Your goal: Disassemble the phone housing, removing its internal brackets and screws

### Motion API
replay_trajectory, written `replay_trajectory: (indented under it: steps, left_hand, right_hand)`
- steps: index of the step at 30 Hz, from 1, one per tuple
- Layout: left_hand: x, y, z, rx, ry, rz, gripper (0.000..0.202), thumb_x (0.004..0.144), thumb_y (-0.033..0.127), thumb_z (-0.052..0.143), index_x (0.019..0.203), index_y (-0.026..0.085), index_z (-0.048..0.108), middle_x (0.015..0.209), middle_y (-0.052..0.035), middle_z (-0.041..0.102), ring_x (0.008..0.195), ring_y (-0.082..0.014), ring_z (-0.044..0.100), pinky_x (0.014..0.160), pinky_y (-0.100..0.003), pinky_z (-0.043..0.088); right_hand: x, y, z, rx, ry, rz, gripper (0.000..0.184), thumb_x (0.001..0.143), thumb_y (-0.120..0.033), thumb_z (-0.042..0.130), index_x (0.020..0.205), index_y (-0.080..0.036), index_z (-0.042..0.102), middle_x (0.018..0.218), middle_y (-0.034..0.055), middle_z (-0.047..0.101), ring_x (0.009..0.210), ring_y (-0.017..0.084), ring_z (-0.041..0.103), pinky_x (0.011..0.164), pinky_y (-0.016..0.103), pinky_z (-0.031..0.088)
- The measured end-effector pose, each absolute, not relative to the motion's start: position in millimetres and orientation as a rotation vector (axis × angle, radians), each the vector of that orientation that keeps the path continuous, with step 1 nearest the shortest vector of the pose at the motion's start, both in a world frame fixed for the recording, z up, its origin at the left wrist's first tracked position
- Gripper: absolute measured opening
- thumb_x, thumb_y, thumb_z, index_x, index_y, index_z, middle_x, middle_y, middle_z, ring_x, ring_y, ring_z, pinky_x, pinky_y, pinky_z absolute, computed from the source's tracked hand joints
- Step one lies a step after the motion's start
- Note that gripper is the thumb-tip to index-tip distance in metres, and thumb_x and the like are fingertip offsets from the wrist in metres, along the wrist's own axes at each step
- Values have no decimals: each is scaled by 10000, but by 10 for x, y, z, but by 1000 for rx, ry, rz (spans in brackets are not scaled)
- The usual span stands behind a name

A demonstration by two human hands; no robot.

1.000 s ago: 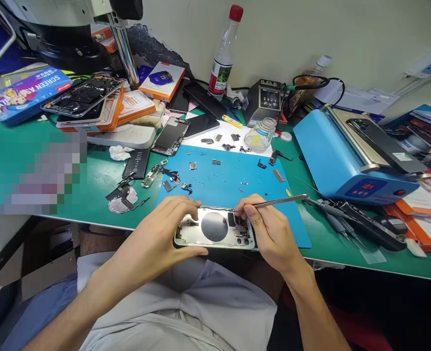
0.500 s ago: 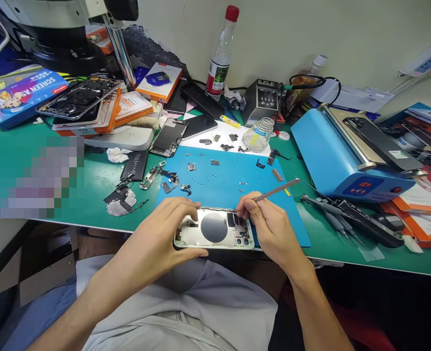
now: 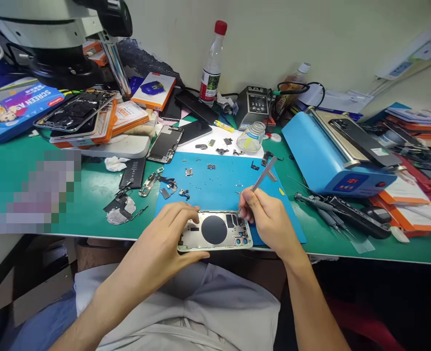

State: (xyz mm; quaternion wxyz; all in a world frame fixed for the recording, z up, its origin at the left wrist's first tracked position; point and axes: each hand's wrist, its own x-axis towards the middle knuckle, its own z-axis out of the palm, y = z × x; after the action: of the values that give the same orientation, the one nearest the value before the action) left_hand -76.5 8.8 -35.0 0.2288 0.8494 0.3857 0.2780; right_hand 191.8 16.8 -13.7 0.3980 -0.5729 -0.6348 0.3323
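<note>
My left hand grips the left end of a phone's back housing, thumb along the near edge and fingers over the far edge. The housing is stripped, with its silvery inside facing up, a dark round patch in the middle and camera openings at the right. Between the fingers of my right hand is a slim flat metal tool, its wide end pointing up and away. Its lower tip is hidden by my fingers, near the housing's upper right corner. The housing is held over the front edge of a blue mat.
Tiny screws and parts lie scattered on the mat. Behind it are a glass jar, a bottle and phone screens. A blue heating machine and screwdrivers stand right; a microscope overhangs the left.
My right hand has turned, so the tool stands steeper and points more away from me. Its fingers are still at the housing's upper right corner. The head view has shifted slightly.
</note>
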Motion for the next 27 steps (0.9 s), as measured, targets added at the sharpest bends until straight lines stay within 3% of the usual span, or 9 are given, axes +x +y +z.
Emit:
replay_trajectory:
  steps: [5,9,12,16,20,22,25,27]
  left_hand:
    - [-801,84,-366,2399,1019,702,593,923,361,900,1349,285,495,1490,-111,638,1424,-339,598,1127,-538,587]
    - [-932,57,-346,2472,1004,596,556,992,348,817,1453,314,508,1653,-117,528,1545,-368,507,1215,-585,535]
    - [-1054,40,-281,2385,1061,607,410,1038,367,751,1397,340,554,1581,-91,589,1482,-344,577,1178,-558,571]
    - [-1043,56,-105,1950,1096,794,492,925,425,872,1323,349,593,1505,-97,639,1457,-368,617,1088,-516,646]
    - [-773,204,93,1261,1078,1039,616,940,509,847,1469,376,560,1437,-51,727,1242,-292,765,925,-380,703]
    - [-635,345,171,1060,1026,1033,576,1004,593,753,1480,299,615,1359,-70,770,1138,-245,789,896,-324,692]
    - [-508,581,254,1187,960,818,473,1046,597,690,1303,206,759,1153,-79,824,938,-202,786,778,-272,655]
    - [-450,697,279,1548,931,612,458,1091,597,602,1253,216,796,1097,-67,833,947,-228,789,785,-301,644]
  right_hand:
    - [2149,27,-133,-1471,-1338,631,479,1118,-642,478,910,-243,643,766,13,674,678,156,618,596,276,478]
    - [2336,-131,-146,-1500,-1334,610,459,1035,-640,666,883,-214,744,771,33,694,705,160,621,695,299,517]
    - [2406,-175,-207,-1485,-1265,617,461,1049,-631,642,941,-204,780,781,42,706,691,161,619,656,299,514]
    - [2468,-152,-265,-1424,-1126,627,438,1094,-581,569,996,-202,765,764,32,685,640,149,590,542,274,464]
    - [2498,-125,-264,-1376,-1129,670,372,1057,-550,663,1043,-205,802,851,47,732,683,153,636,554,279,498]
    - [2503,-123,-265,-1360,-1147,674,322,1032,-521,721,1112,-224,818,893,41,750,712,148,645,591,278,523]
    - [2512,-127,-279,-1333,-1160,669,288,1034,-494,737,1172,-261,834,958,37,767,776,140,661,653,268,549]
    - [2516,-133,-290,-1309,-1154,666,300,1069,-507,681,1172,-275,840,927,29,750,773,135,653,637,260,544]
